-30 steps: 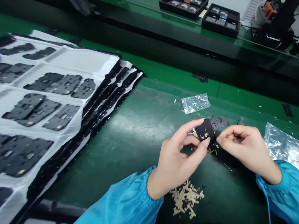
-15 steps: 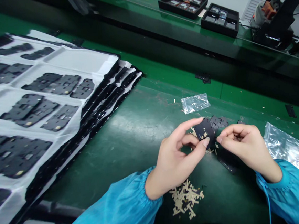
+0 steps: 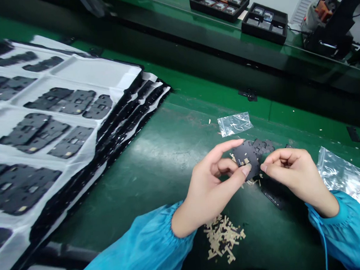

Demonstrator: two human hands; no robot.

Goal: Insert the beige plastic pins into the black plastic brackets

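Currently: left hand (image 3: 204, 187) pinches black plate (image 3: 252, 158), tilted; right hand (image 3: 297, 175), fingertips pressed together, just beside its edge, contents unclear.

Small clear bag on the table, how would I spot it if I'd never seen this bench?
On the green table, look right of the stack of white-lined trays. Just beyond the left hand lies the small clear bag. Unlike the large clear bag beside the right hand, it's flat and shows no contents.
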